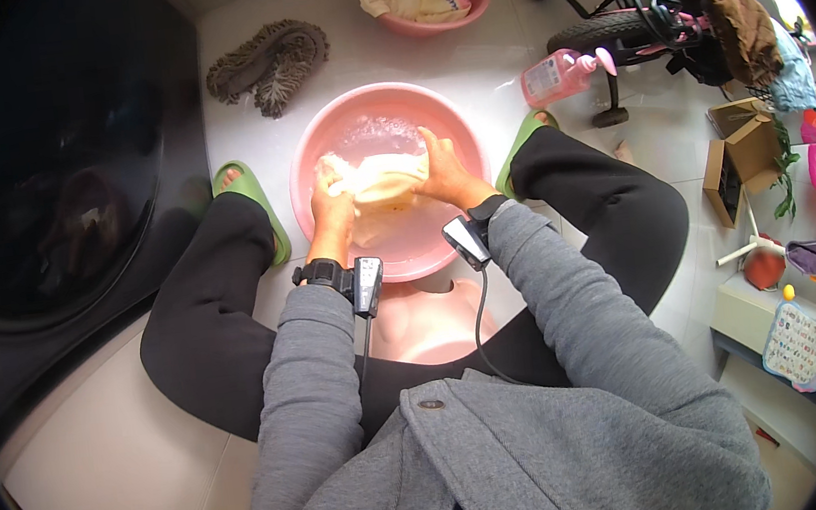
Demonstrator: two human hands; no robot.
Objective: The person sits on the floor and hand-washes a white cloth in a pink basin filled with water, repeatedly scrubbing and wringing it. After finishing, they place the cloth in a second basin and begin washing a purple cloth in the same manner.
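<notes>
Between my feet stands a round pink plastic basin (299, 124) with water and some suds in it. A wet pale yellow-white cloth (390, 180) is stretched between my two hands inside the basin. My left hand (332, 207) grips the bunched whitish end of the cloth, near the basin's left side. At the cloth's other end is my right hand (446, 172), its thumb pointing up and its fingers closed around the edge. Part of the cloth appears to lie under the water. Each wrist wears a black strap with a small cabled device.
A second pink basin (412, 28) holds clothes. Nearby lie a grey-brown fringed mop head (269, 63) and a pink pump bottle (555, 78). A child's bicycle (609, 28) is at the right, with an opened cardboard box (740, 156). A dark glossy appliance door (51, 167) stands left.
</notes>
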